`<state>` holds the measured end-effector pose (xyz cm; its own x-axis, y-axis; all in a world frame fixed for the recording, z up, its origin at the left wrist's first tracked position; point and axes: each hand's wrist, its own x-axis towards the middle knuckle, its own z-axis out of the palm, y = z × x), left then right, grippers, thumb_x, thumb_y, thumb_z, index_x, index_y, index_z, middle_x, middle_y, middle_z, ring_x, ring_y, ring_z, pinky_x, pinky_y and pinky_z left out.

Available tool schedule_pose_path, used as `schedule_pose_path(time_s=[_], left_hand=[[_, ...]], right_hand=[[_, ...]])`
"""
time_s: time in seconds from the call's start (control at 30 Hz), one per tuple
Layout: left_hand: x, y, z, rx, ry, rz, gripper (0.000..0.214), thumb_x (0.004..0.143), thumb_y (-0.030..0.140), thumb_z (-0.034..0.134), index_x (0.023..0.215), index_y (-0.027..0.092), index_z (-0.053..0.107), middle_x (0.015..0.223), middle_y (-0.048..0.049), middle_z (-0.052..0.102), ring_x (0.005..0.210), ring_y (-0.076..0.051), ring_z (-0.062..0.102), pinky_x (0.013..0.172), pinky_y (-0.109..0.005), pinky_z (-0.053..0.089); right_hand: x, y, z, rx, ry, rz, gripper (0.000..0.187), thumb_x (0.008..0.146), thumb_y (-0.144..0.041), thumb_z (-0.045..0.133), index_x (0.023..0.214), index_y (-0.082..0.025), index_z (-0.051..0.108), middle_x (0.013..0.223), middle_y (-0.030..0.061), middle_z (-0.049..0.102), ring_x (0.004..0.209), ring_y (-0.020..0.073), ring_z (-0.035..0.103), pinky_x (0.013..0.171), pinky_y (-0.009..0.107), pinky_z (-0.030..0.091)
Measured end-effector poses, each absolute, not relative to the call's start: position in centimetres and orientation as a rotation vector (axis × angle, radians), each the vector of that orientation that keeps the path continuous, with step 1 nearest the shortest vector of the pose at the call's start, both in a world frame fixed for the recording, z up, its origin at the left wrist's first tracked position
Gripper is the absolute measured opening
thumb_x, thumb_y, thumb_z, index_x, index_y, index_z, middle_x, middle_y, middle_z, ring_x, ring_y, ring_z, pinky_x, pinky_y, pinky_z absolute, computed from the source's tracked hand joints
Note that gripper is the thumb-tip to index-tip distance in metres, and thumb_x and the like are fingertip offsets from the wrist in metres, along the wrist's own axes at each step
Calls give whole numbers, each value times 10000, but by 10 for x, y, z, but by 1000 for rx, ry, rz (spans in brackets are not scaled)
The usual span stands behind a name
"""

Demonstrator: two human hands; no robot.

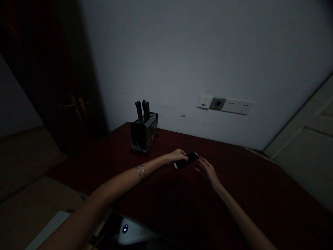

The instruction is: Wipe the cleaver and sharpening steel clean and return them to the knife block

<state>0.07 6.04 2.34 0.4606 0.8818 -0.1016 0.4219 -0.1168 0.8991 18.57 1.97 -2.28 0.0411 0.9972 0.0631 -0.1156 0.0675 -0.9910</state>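
Observation:
A dark, flat phone (191, 158) with white ends is over the dark red table. My left hand (178, 156), its wrist ringed by silver bracelets (141, 171), grips the phone near its left end, thumb across the top. At the opposite end is my right hand (207, 170), fingers stretched out and slightly apart. Its fingertips are at the phone's right edge; in this dim light I cannot tell how firmly they touch it.
A knife block (144, 132) with several black-handled knives stands at the table's back left. Wall sockets (225, 105) are behind the table (166, 208). Below its front edge lies a white device (135, 232) with a lit round display. Doors flank both sides.

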Motion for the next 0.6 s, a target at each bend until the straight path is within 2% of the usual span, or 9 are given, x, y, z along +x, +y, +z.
schedule_pose_path(time_s=[0.07,0.13,0.27,0.43,0.6], left_hand=[[5,61,28,1619,991,630,204,656,213,562,814,100,623,673,-32,608,570,-114,568,553,-215,440],[12,61,32,1530,876,682,241,657,215,577,856,89,627,747,-57,631,639,-120,593,627,-231,458],[35,60,32,1408,739,801,353,590,245,698,899,85,635,831,-88,651,717,-143,608,712,-273,455],[70,65,29,1344,639,982,400,546,252,761,897,97,649,877,-81,664,783,-156,603,768,-281,435],[101,76,24,1296,566,982,424,549,284,773,917,100,669,912,-92,680,851,-188,609,844,-323,412]], right_hand=[[183,16,-16,-1012,-998,1413,372,727,-486,576,988,-225,615,1067,84,646,948,254,620,780,400,509],[182,13,-11,-971,-990,1469,368,723,-475,597,977,-210,624,1047,89,652,932,249,626,751,392,526],[190,12,-6,-1024,-1044,1286,361,606,-340,739,921,-198,634,960,61,672,892,240,632,677,353,546],[220,15,2,-1052,-1060,1104,390,558,-335,762,901,-190,646,896,56,695,843,232,644,708,344,523],[253,18,9,-1018,-1008,1032,365,678,-473,632,893,-179,665,869,66,696,811,222,641,720,347,500]])
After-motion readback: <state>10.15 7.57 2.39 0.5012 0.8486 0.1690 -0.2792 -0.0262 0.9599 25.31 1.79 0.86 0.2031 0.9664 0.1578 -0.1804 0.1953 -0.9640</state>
